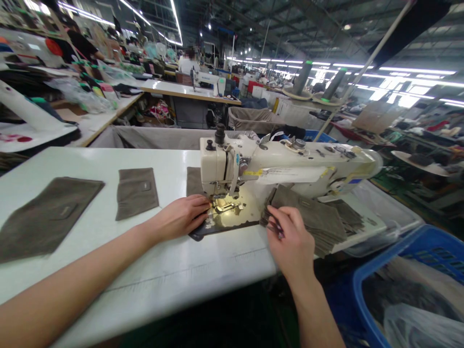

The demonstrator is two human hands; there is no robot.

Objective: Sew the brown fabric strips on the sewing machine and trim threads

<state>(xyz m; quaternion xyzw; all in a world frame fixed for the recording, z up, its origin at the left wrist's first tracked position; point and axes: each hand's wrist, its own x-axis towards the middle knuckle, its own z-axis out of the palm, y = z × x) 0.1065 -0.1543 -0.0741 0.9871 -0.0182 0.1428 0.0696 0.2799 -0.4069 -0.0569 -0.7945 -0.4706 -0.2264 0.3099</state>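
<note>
A cream sewing machine (275, 162) stands on the white table (108, 159), with its needle plate (226, 208) lit. My left hand (181, 216) rests on the table beside the presser foot, fingers closed together and touching the plate's edge. My right hand (290, 239) is at the edge of a stack of grey-brown fabric pieces (315, 217) under the machine arm, fingers pinched on the stack's corner and on a small dark tool I cannot make out.
Two grey-brown fabric pieces (136, 192) (47, 215) lie flat on the table's left. Another piece (194, 181) sits behind the machine head. A blue bin (409, 290) stands low right, beside a clear tray (384, 208). More tables and a person are far behind.
</note>
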